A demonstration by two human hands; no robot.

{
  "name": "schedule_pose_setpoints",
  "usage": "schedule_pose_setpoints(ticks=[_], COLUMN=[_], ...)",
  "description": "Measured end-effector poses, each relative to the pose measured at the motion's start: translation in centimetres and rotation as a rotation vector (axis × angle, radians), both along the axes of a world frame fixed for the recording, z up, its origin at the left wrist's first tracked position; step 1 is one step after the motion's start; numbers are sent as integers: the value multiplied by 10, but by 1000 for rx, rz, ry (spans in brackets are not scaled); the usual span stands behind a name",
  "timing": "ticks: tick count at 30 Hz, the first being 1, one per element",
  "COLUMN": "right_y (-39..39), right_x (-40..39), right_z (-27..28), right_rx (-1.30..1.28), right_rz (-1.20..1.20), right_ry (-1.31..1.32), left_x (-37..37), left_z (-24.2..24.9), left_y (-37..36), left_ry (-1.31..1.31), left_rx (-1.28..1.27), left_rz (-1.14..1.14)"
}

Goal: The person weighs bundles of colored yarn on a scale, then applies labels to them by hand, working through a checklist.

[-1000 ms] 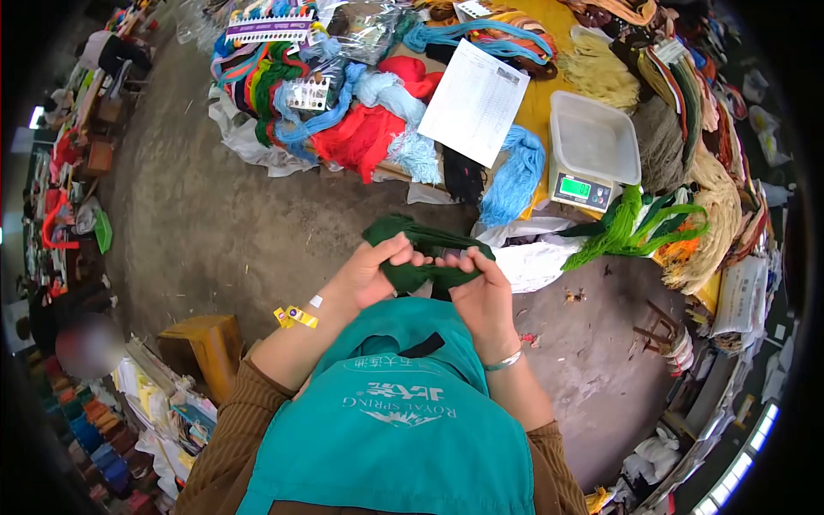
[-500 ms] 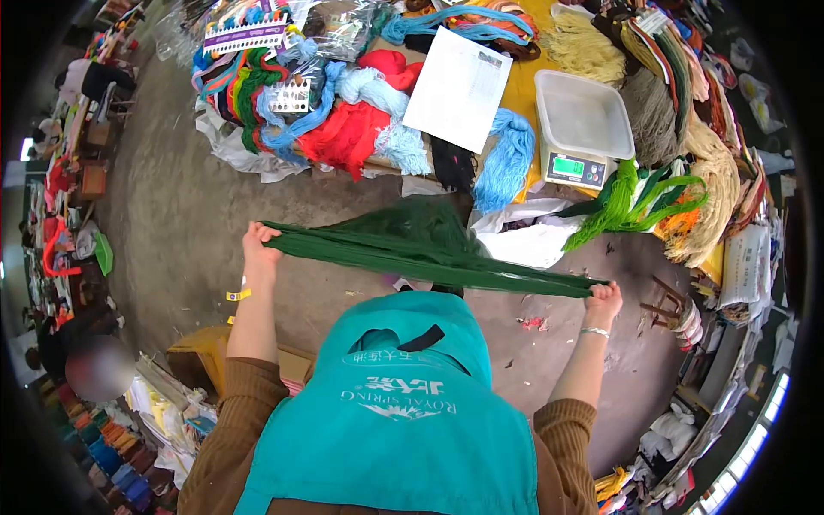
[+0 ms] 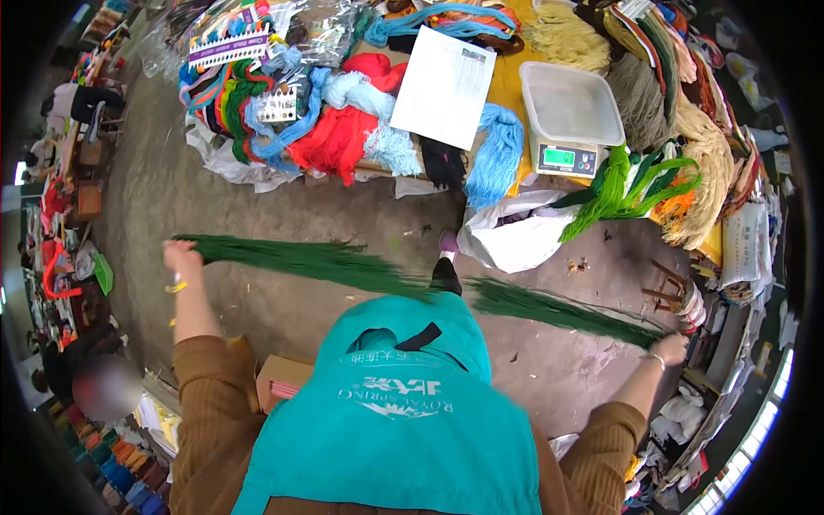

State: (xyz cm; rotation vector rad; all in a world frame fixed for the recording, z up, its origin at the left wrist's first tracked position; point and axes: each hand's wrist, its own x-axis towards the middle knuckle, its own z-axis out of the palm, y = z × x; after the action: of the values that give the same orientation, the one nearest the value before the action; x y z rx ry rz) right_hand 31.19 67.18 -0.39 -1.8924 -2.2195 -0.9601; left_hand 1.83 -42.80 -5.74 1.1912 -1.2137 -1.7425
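Dark green thread stretches out from both my hands in two separate bundles. My left hand (image 3: 182, 257), out at the left, is closed round one end of the longer bundle (image 3: 300, 260), whose loose ends reach in front of the teal apron (image 3: 395, 412). Far to the right, my right hand (image 3: 669, 349) grips the end of the other bundle (image 3: 558, 307). A gap shows between the two bundles' frayed ends. Both arms are spread wide, away from the table.
Ahead, a table holds red yarn (image 3: 330, 142), blue skeins (image 3: 495, 159), a paper sheet (image 3: 444, 86) and a digital scale (image 3: 565, 160) under a clear plastic tub (image 3: 571, 103). Bright green yarn (image 3: 614, 193) lies by a white bag (image 3: 515, 236). A wooden stool (image 3: 665, 287) stands right.
My hands have moved farther apart, outward and slightly down on the right. The green thread, one taut span before, is now in two bundles. My view has shifted slightly.
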Motion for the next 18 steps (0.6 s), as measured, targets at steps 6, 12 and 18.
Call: schedule_pose_setpoints(ticks=[6, 12, 18], right_y=[16, -67, -30], right_x=[-1, -95, -169], right_z=[87, 163, 285], right_rx=[-599, -680, -655], right_rz=[168, 459, 821], right_ry=[1318, 1507, 1558], left_x=[-7, 4, 8], left_z=[49, 34, 35], left_y=[-38, -23, -9], left_ry=[-118, 173, 208], left_rx=[-162, 536, 540], left_rz=[-131, -324, -377])
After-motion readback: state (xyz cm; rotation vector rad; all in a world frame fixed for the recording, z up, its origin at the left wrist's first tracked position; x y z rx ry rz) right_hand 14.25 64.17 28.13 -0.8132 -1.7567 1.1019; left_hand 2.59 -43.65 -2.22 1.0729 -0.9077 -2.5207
